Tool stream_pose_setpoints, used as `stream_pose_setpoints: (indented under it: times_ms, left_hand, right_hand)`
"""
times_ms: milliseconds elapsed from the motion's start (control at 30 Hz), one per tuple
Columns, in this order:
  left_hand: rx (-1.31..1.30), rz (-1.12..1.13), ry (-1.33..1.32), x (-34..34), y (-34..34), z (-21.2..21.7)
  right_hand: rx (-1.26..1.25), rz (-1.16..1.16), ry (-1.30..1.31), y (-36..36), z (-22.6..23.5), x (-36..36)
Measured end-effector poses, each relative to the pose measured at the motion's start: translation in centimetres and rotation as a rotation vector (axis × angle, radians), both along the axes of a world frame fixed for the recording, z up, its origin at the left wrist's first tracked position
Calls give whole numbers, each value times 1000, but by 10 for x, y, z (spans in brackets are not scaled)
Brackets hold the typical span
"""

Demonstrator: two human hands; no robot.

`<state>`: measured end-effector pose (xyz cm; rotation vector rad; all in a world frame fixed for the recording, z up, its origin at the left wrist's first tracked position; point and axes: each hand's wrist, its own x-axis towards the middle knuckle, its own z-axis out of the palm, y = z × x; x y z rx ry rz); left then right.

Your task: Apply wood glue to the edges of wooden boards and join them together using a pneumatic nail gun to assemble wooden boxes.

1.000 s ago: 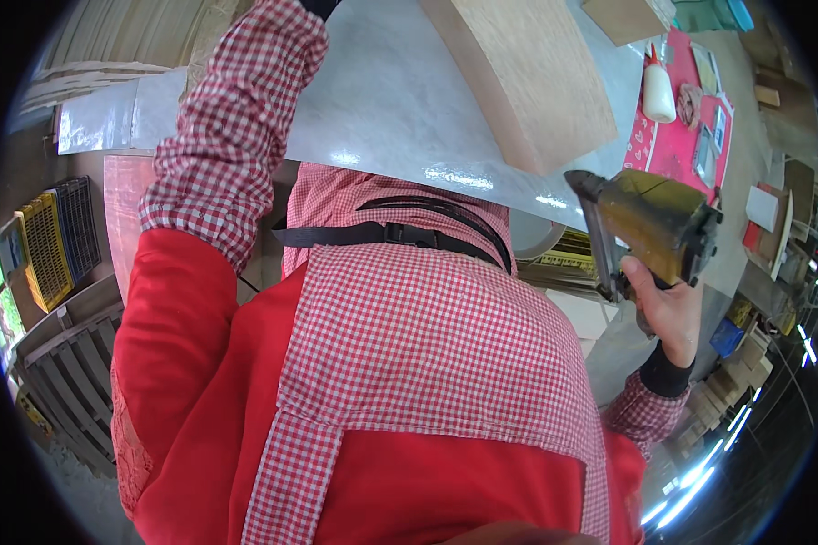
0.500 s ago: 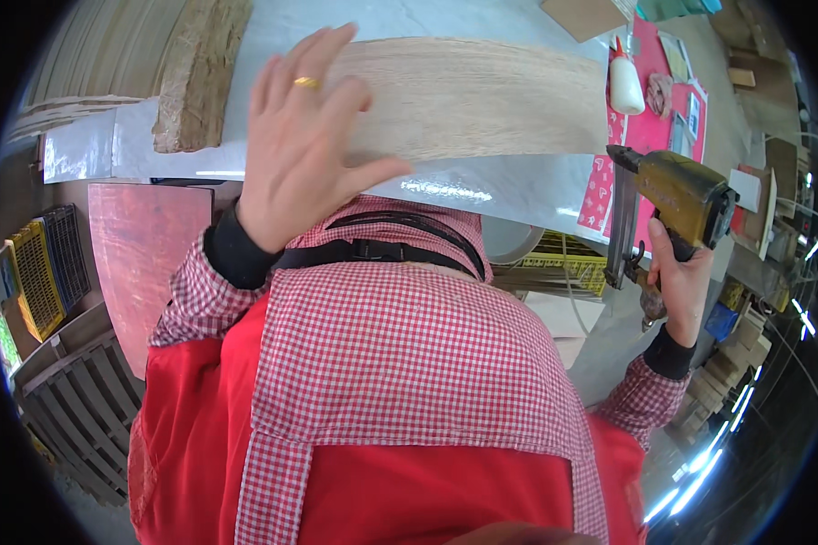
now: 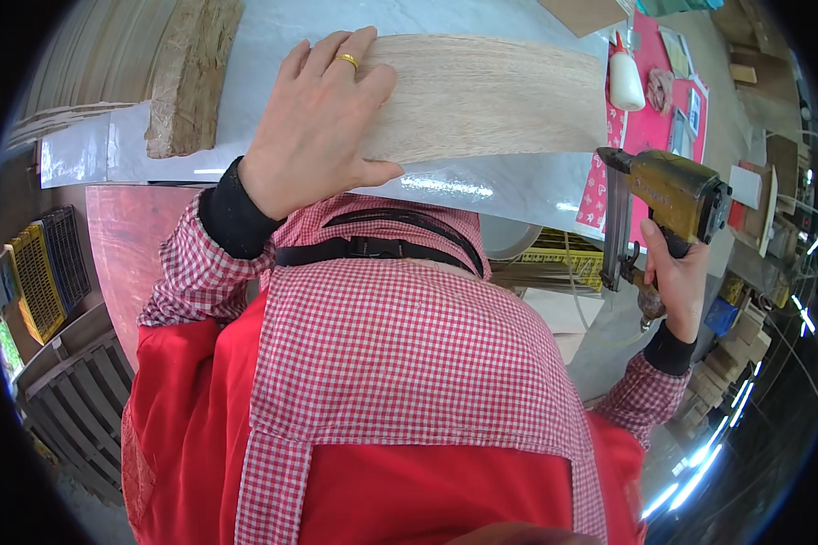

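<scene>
A pale, flat wooden board (image 3: 491, 95) lies lengthwise across the table in front of me. My left hand (image 3: 323, 127), with a gold ring on one finger, spans the board's left end. Its fingers reach the far edge and the thumb rests at the near edge; the underside of the grip is hidden. My right hand (image 3: 680, 277) is wrapped round the handle of a worn yellow-and-black nail gun (image 3: 668, 193). The gun is raised at the table's right side, its nose pointing left, close to the board's near right corner.
A white glue bottle with a red tip (image 3: 625, 80) stands past the board's right end, beside a crumpled cloth (image 3: 661, 91) on a pink sheet (image 3: 650, 50). Stacked thin boards (image 3: 100, 54) and a rough wood block (image 3: 194, 82) occupy the left of the table (image 3: 264, 54).
My left hand has come down from above onto the board's left end, its fingers drawing closer together. The nail gun has shifted very slightly left in my right hand.
</scene>
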<state>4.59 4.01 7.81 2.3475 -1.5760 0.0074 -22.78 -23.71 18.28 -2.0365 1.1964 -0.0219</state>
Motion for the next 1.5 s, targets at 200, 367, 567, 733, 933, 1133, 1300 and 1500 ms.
stream_pose_setpoints:
  times_ms: [200, 367, 567, 733, 933, 1133, 1300, 1500]
  left_hand:
    - [-66, 12, -22, -2, -5, -3]
    - [-74, 70, 28, -21, -27, -6]
    - [-71, 66, 35, -23, -35, -9]
    - [-146, 68, -8, -23, -35, -14]
    - [-158, 76, -10, -24, -35, -14]
    - [-146, 61, 60, -24, -28, -16]
    - [-657, -131, -212, 18, 2, -58]
    - [-548, 73, 464, -7, 39, -90]
  right_hand:
    - [-34, 6, 12, 7, 0, -1]
    - [45, -26, 50, 21, 5, 1]
    - [22, 112, -63, 39, -6, 10]
    - [46, 75, -38, 44, -5, 15]
    - [80, 22, 18, 46, -1, 17]
    - [-111, 284, -97, 41, -11, 11]
    - [-125, 271, -102, 59, -5, 11]
    - [-27, 414, -8, 101, -8, 25]
